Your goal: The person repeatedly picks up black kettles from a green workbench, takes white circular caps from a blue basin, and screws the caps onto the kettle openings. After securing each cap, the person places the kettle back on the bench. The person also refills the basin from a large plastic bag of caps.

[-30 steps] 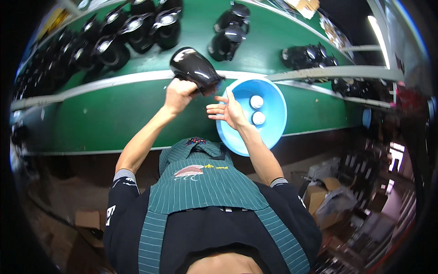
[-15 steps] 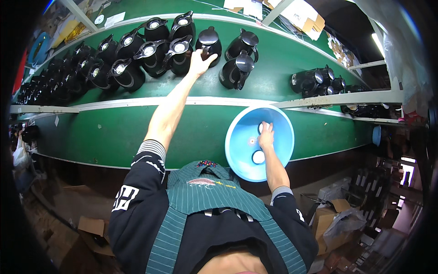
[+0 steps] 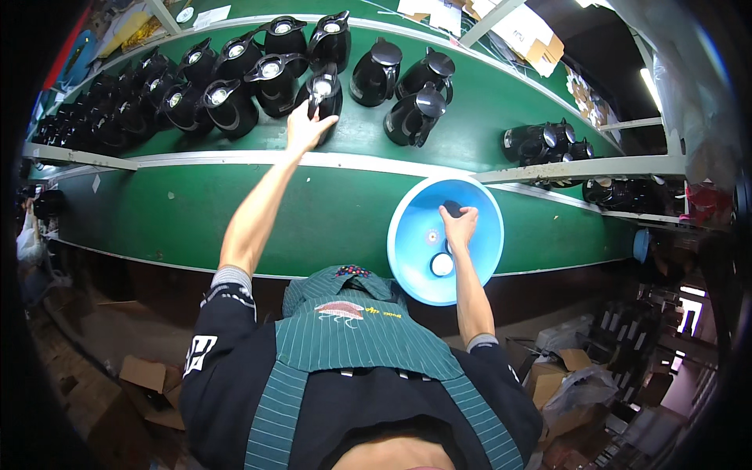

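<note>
My left hand (image 3: 304, 130) is closed round the handle of a black jug (image 3: 327, 103) with an uncovered mouth, at the front of the row. A round, dark lid (image 3: 452, 208) is pinched in the fingers of my right hand (image 3: 460, 229), over the light blue basin (image 3: 399, 262). Another lid (image 3: 442, 264), pale underside up, lies in the basin below that hand; a dark piece beside it is partly hidden by my fingers. Lidded black jugs (image 3: 377, 72) stand just right of my left hand.
Many uncovered black jugs (image 3: 232, 110) crowd the green bench (image 3: 258, 184) to the left. More black jugs (image 3: 540, 142) are grouped at the right, behind a metal rail (image 3: 587, 169). Cardboard boxes (image 3: 149, 376) sit on the floor at both sides.
My left hand has let go of a lidded jug and moved left onto an uncovered jug's handle. The right hand has lifted a lid and turned its dark side up.
</note>
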The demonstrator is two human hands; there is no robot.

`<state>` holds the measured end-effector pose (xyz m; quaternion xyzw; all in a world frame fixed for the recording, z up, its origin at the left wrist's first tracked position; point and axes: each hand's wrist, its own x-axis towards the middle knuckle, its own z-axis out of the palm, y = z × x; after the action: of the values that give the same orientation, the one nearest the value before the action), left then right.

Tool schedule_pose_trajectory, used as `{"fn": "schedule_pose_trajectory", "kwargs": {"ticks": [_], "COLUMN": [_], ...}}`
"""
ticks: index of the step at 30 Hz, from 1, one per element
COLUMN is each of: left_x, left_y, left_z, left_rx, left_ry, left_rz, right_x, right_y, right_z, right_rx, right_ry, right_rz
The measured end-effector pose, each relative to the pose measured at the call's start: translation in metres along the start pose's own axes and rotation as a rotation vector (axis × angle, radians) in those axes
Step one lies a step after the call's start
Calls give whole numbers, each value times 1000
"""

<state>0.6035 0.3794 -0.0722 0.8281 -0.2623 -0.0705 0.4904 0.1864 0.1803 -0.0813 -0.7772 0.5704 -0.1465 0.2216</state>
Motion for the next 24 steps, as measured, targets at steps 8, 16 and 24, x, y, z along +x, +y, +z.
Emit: {"fn": "schedule_pose_trajectory", "kwargs": {"ticks": [8,16,24], "left_x": [-123,-152,-140], "left_y": [87,106,115], "left_z": [-49,-81,-93], "left_rx": [59,139,124], "left_ry": [-263,-392,-695], "left_rz": [178,293,226], "right_x": [-46,-65,-63], "right_y": [-182,-212,-217], "right_z": [-25,-42,-80], "right_rx": [765,617,143], "right_ry": [-281,-562,-613], "right_rz": [-616,-762,-1076]}}
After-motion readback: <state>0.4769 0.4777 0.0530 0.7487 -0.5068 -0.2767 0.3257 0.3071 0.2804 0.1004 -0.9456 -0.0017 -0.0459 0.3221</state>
